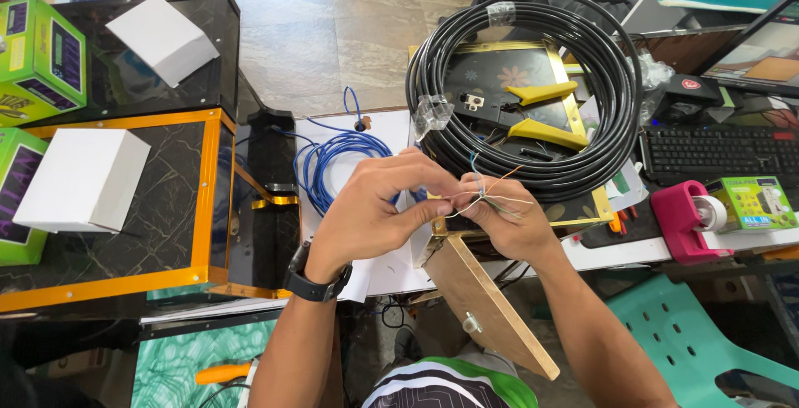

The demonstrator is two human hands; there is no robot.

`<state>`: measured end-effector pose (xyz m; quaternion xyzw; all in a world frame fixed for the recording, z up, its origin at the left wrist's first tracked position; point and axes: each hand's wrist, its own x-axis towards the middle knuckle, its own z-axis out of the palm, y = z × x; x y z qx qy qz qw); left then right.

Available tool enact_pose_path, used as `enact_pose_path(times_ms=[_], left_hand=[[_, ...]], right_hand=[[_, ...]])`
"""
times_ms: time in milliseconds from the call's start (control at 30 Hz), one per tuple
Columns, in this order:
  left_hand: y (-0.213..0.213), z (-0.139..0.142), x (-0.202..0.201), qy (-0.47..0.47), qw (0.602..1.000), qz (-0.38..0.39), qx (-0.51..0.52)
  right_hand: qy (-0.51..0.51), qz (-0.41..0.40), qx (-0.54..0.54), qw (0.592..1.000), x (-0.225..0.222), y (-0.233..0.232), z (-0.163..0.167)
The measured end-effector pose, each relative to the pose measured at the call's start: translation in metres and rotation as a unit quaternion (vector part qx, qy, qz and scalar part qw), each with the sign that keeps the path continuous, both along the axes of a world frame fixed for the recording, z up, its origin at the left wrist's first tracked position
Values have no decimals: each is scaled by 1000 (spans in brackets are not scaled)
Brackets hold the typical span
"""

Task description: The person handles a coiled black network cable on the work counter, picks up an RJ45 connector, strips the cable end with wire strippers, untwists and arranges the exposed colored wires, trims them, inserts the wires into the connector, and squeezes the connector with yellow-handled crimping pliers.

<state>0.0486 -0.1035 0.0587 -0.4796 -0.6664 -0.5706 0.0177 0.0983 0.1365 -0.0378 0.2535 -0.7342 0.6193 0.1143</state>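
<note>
Right now both my hands meet at the middle of my view, pinching the fanned-out thin wires [487, 196] of a cable end between them. My left hand [374, 208] is closed, thumb and fingers gripping the wires from nine o'clock; my right hand [508, 221] is closed too, holding the loose strands from three o'clock. At twelve o'clock lies a big coil of black cable [524, 92], with a yellow-handled crimping tool [541, 112] inside it. A blue cable coil [337, 162] sits at ten o'clock, and a pink tape dispenser [682, 216] at three o'clock.
</note>
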Motion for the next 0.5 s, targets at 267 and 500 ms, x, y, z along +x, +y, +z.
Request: enact_pose_path(times_ms=[267,500], left_hand=[[3,25,-4,17,998,30,-59],[13,22,6,184,971,118,-96]], right_hand=[[27,-50,51,997,1,-5,-11],[-19,0,18,1000,2,-9,12]])
